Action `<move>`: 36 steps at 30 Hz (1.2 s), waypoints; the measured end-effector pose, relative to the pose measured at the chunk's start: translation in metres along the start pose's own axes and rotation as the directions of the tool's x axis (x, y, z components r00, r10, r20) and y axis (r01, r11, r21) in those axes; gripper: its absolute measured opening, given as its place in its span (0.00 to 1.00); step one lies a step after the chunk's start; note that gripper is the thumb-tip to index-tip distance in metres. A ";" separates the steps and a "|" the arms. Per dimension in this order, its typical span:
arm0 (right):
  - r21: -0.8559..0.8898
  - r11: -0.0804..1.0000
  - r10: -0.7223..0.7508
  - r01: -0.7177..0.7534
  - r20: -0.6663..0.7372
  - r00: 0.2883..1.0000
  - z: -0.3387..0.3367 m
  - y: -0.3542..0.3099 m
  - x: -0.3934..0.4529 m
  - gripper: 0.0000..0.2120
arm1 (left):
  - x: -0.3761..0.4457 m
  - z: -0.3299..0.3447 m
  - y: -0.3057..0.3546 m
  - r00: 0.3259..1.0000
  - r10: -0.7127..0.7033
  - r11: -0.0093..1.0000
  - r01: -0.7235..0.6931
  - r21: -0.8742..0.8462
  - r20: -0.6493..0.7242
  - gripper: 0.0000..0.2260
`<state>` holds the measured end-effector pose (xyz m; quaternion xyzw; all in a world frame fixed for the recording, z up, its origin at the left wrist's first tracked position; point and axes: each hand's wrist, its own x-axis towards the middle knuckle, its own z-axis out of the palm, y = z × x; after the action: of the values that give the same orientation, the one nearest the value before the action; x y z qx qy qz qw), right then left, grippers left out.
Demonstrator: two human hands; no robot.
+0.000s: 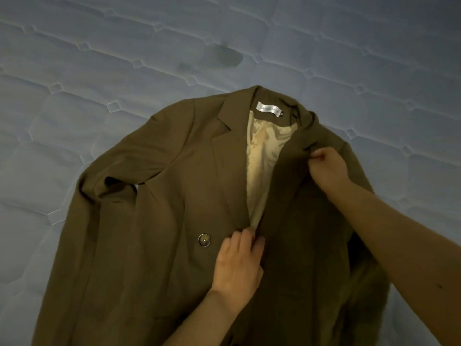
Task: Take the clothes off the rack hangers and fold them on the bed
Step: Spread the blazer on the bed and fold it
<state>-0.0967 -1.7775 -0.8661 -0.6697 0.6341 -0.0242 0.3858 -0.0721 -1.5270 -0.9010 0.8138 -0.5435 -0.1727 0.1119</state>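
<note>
Blazer (154, 196) under left hand (237, 265), right hand (326, 168).

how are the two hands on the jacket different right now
The right hand is up by the lapel, pinching a fold of the brown jacket; the left hand sits lower, near the button, fingers resting at the front edge. Right arm reaches further. Both touch the jacket, which lies on the mattress.
</note>
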 end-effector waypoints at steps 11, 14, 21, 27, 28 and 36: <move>-0.554 0.736 -0.469 0.390 -0.001 0.883 -0.037 0.063 -0.023 0.21 | 0.031 -0.006 0.014 0.973 0.119 0.970 -0.157 0.188 0.196 0.25; -0.441 0.857 -0.347 0.266 -0.113 0.931 -0.054 0.086 -0.027 0.20 | 0.047 -0.005 0.027 0.972 0.057 0.968 -0.110 0.227 0.228 0.24; -0.007 0.970 0.241 -0.241 0.111 0.964 -0.100 0.159 -0.048 0.18 | 0.050 -0.007 0.073 0.968 0.157 0.980 -0.177 0.091 0.196 0.24; 0.131 0.835 0.388 -0.535 0.549 0.740 -0.104 0.191 -0.080 0.16 | 0.056 0.014 0.115 0.923 0.032 0.998 -0.053 0.043 0.384 0.30; 0.112 0.839 0.362 -0.533 0.617 0.699 -0.103 0.196 -0.086 0.15 | 0.057 0.018 0.120 0.909 0.008 0.995 -0.048 0.086 0.416 0.29; 0.115 0.955 0.210 -0.273 0.386 0.898 -0.112 0.223 -0.094 0.14 | 0.050 0.023 0.133 0.906 -0.122 0.981 0.047 0.190 0.406 0.34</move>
<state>-0.3588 -1.7276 -0.8669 -0.5436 0.6243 0.0977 0.5524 -0.1767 -1.6242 -0.8811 0.7877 -0.5322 -0.2981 -0.0861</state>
